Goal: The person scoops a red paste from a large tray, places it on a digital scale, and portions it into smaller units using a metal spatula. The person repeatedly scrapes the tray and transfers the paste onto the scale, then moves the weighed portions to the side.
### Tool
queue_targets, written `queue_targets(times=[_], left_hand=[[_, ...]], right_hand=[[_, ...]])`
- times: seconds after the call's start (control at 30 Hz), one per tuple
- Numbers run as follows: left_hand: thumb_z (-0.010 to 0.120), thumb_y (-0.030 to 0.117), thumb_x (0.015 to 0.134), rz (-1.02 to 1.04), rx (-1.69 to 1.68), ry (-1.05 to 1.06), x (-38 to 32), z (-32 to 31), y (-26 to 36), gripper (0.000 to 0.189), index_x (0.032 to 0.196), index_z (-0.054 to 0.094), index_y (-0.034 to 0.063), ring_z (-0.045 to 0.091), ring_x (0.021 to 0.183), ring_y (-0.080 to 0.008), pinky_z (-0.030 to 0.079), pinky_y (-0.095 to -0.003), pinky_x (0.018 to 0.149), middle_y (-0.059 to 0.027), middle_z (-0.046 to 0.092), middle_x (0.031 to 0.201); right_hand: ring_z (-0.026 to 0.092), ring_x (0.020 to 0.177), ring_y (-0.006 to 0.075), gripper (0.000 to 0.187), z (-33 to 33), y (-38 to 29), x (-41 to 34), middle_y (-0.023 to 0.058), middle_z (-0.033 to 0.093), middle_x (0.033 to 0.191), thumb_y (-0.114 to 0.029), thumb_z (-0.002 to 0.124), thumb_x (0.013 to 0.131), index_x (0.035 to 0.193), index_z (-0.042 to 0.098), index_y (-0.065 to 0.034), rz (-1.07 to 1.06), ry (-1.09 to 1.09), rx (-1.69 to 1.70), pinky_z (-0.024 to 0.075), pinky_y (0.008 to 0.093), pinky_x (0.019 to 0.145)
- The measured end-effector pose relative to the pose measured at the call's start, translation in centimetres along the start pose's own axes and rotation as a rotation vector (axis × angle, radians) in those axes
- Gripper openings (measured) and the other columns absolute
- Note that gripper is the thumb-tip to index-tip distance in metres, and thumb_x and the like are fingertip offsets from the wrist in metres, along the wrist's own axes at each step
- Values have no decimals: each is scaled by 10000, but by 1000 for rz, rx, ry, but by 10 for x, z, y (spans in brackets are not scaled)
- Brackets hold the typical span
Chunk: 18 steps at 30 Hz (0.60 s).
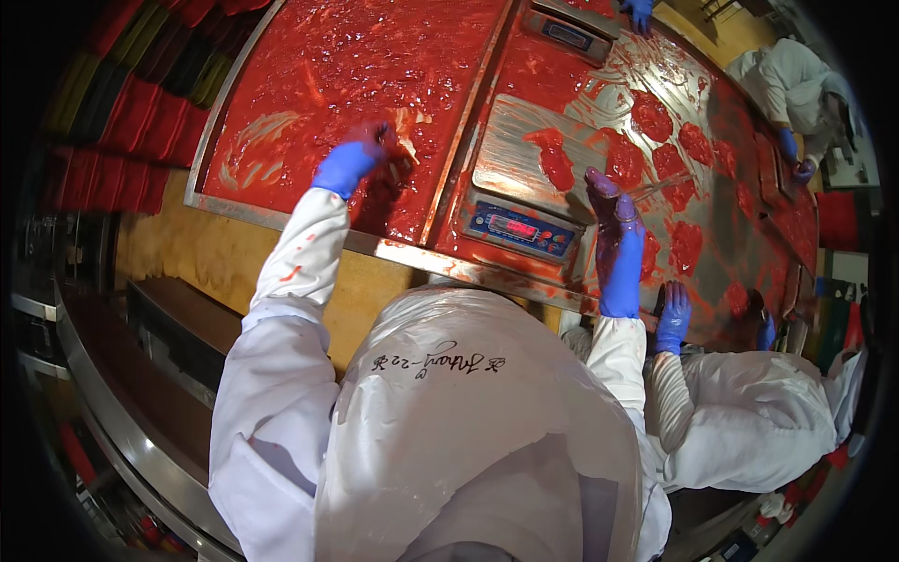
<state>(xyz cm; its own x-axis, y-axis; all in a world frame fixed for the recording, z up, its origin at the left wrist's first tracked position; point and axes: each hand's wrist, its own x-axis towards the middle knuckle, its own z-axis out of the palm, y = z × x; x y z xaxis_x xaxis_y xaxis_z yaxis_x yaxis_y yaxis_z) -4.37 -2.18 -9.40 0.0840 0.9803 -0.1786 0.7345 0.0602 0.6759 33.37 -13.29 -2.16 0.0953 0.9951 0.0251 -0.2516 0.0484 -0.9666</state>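
Note:
My left hand (355, 158), in a blue glove smeared red, is over the red, wet mass of what looks like roe or minced meat (309, 77) in the steel tray on the left. Its fingertips are dark and blurred, so what they touch or hold is hidden. My right hand (617, 225), also blue-gloved and stained, is just right of a steel platform scale (544, 105) with a lit display. One red portion (555, 158) lies on the scale's plate. Several similar portions (650, 116) are spread on the steel table to the right of it.
A second scale (569, 35) stands farther back, near another person's gloved hand (638, 12). At the right, a co-worker's gloved hand (674, 316) is by the table edge. Another person (790, 84) stands across the table. Stacked red, black and yellow trays (151, 119) line the left.

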Motion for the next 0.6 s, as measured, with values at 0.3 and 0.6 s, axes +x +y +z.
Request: queue_targets(times=[0.3,0.6], left_hand=[[620,169,818,410,-677,-131,10,-9,151,256,1032,618,29,654,856,-175,491,-307,768,-96,670,967],[606,108,774,434,-461,-209,71,77,164,304,1073,629,62,642,846,-223,496,-306,801,-143,648,969]], right_hand=[[537,1172,280,425,-3,-1,-1,194,582,1223,-300,448,975,1160,581,59,25,36,66,338,400,1079],[552,1151,269,391,-16,-2,-14,183,595,1205,-279,464,971,1144,598,45,4,141,57,350,389,1066]])
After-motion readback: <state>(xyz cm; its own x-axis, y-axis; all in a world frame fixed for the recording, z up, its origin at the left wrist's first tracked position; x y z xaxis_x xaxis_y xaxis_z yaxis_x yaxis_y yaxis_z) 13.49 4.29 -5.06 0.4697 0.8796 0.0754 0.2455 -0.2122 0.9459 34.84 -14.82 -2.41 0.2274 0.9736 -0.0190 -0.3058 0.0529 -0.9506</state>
